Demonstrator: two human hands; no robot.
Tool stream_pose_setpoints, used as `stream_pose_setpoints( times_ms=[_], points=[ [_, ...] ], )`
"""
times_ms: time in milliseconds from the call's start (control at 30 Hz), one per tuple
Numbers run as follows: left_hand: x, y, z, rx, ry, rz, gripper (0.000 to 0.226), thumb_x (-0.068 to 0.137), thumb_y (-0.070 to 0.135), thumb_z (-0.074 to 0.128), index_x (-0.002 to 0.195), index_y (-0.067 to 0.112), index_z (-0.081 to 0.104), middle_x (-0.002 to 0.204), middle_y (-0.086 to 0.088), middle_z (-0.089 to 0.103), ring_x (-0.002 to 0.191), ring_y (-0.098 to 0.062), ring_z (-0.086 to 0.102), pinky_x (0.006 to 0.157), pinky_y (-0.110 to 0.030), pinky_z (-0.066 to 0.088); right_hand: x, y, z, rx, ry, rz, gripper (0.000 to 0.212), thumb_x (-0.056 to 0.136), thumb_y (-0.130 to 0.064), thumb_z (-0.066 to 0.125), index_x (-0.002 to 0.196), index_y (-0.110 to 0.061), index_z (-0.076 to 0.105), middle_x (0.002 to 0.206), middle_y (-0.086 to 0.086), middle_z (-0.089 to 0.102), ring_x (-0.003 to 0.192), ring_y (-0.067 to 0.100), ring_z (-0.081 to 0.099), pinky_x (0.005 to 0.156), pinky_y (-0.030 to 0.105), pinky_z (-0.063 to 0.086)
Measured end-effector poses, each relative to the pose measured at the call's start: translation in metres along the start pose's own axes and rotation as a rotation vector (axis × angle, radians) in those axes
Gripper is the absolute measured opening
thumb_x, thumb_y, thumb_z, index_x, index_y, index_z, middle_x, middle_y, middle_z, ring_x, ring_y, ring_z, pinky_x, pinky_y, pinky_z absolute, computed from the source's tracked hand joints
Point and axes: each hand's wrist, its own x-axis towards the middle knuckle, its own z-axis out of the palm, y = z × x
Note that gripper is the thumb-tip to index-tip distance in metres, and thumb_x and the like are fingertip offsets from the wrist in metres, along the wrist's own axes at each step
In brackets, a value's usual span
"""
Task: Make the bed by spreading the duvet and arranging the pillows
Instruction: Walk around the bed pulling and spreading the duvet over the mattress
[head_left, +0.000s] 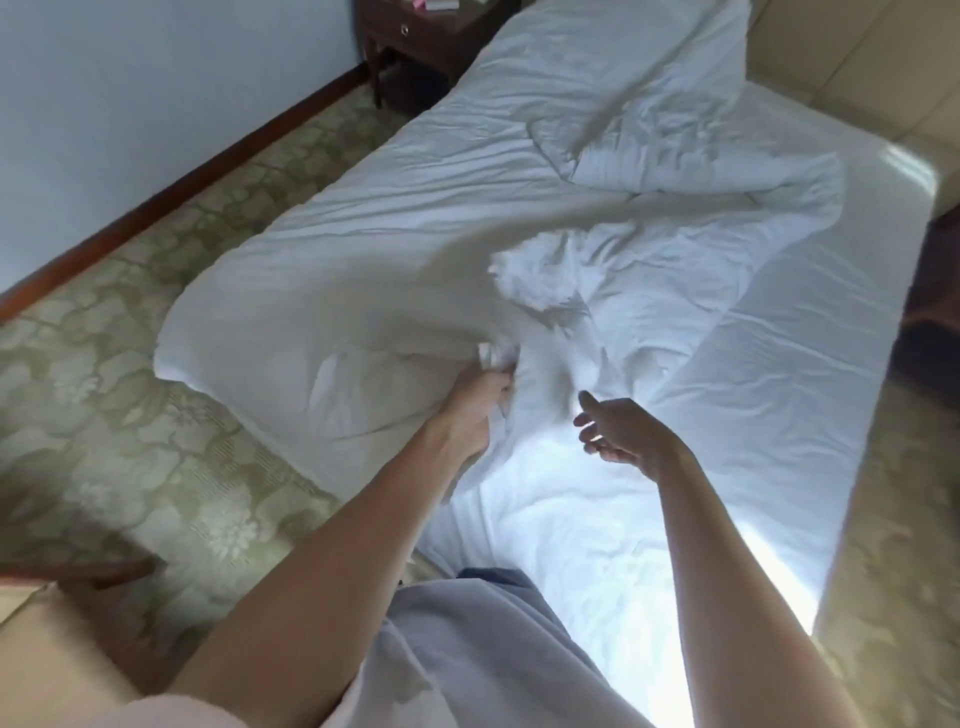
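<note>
**Left hand in the duvet, right hand free**

I stand at the foot of the bed (779, 364), looking down its length. A white sheet (753, 322) covers the mattress, lit bright near my legs. The white duvet (415, 218) lies rumpled across the left half and runs up toward the head end, bunched in folds near the middle and hanging a little over the left edge. The floor is a pale green patterned carpet (156, 322), with a dark wood skirting board (208, 171) along the light wall (130, 78) on the left. A dark nightstand (415, 47) stands in the far corner beside the bed. A padded beige headboard (857, 62) fills the top right.

My left hand (480, 389) grips a fistful of the duvet at its near edge, fingers curled into the cloth, which puckers up just above my knuckles. My right hand (618, 426) hovers just beside it over the sheet, fingers loosely spread and holding nothing; I cannot tell whether it brushes the fabric.

The far end of the bed is cut off by the frame, and I cannot make out any pillows among the folds. A tan shape at the lower left is blurred and partly out of view. Small items on the nightstand are too small to name.
</note>
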Motion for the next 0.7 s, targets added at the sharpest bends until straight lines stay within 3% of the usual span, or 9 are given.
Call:
stream_pose_setpoints(
  times_ms=[67,133,200,267,400,467,533,600,700],
  points=[
    [-0.032,-0.006,0.006,0.279,-0.088,0.090,0.014,0.095,-0.004,0.054,0.094,0.007,0.062,0.065,0.002,0.057,0.049,-0.001,0.053,0.049,-0.015,0.044,0.003,-0.015,0.008,0.219,0.034,-0.018,0.062,0.090,-0.065,0.050,0.102,-0.006,0.065,0.088,0.007,0.065,0.074,0.017,0.065,0.058,0.022,0.049],
    [-0.058,-0.009,0.003,0.539,-0.270,0.096,0.010,0.097,0.006,0.057,0.094,0.014,0.062,0.064,0.013,0.056,0.051,0.005,0.049,0.053,-0.012,0.041,0.005,-0.026,0.016,0.238,0.073,-0.010,0.081,0.076,-0.077,0.058,0.111,-0.004,0.065,0.099,0.008,0.067,0.082,0.019,0.066,0.056,0.022,0.050],
    [-0.072,-0.011,-0.006,0.769,-0.424,0.100,0.006,0.098,0.011,0.058,0.097,0.017,0.059,0.066,0.016,0.051,0.052,0.007,0.047,0.057,-0.012,0.039,0.003,-0.027,0.022,-0.048,0.175,-0.001,0.081,0.073,-0.074,0.064,0.116,-0.005,0.061,0.106,0.010,0.067,0.084,0.022,0.066,0.057,0.023,0.048],
    [-0.076,-0.013,-0.014,0.847,-0.472,0.079,0.006,0.097,0.011,0.059,0.100,0.016,0.059,0.066,0.018,0.050,0.053,0.008,0.048,0.058,-0.008,0.036,0.003,-0.021,0.025,-0.334,0.235,-0.019,0.077,0.081,-0.063,0.063,0.124,0.001,0.057,0.115,0.018,0.066,0.095,0.032,0.066,0.067,0.029,0.048],
    [-0.075,-0.019,-0.028,0.635,-0.382,-0.090,0.016,0.091,0.017,0.069,0.106,0.012,0.069,0.093,0.006,0.067,0.082,-0.003,0.061,0.077,-0.015,0.044,-0.011,0.001,0.038,-0.235,0.336,-0.082,0.064,0.095,-0.050,0.047,0.124,0.006,0.057,0.122,0.024,0.062,0.108,0.036,0.061,0.082,0.035,0.046],
    [-0.070,-0.023,-0.040,0.421,-0.414,-0.208,0.035,0.087,0.032,0.071,0.116,0.013,0.066,0.108,0.002,0.068,0.089,-0.002,0.064,0.077,-0.014,0.048,-0.028,0.014,0.043,-0.088,0.436,-0.130,0.061,0.096,-0.050,0.046,0.114,0.005,0.062,0.112,0.023,0.065,0.095,0.031,0.062,0.077,0.035,0.046],
    [-0.061,-0.032,-0.056,0.184,-0.397,-0.408,0.062,0.071,0.060,0.076,0.111,0.014,0.064,0.097,-0.002,0.061,0.081,-0.011,0.060,0.070,-0.023,0.050,-0.052,0.027,0.047,0.101,0.471,-0.167,0.054,0.097,-0.048,0.047,0.097,0.003,0.066,0.089,0.015,0.065,0.073,0.022,0.056,0.064,0.031,0.041],
    [-0.047,-0.040,-0.065,-0.011,-0.244,-0.525,0.076,0.064,0.074,0.072,0.099,0.010,0.056,0.090,-0.007,0.053,0.079,-0.020,0.056,0.067,-0.034,0.053,-0.073,0.043,0.046,0.351,0.445,-0.182,0.052,0.094,-0.050,0.051,0.099,0.000,0.067,0.088,0.014,0.070,0.076,0.019,0.062,0.068,0.034,0.048],
    [-0.028,-0.049,-0.063,-0.098,0.038,-0.464,0.067,0.076,0.072,0.063,0.104,0.012,0.055,0.093,-0.010,0.058,0.078,-0.023,0.059,0.066,-0.034,0.053,-0.099,0.075,0.036,0.521,0.442,-0.190,0.065,0.081,-0.060,0.057,0.102,0.002,0.065,0.111,0.030,0.066,0.102,0.033,0.067,0.091,0.053,0.052]
  ],
)
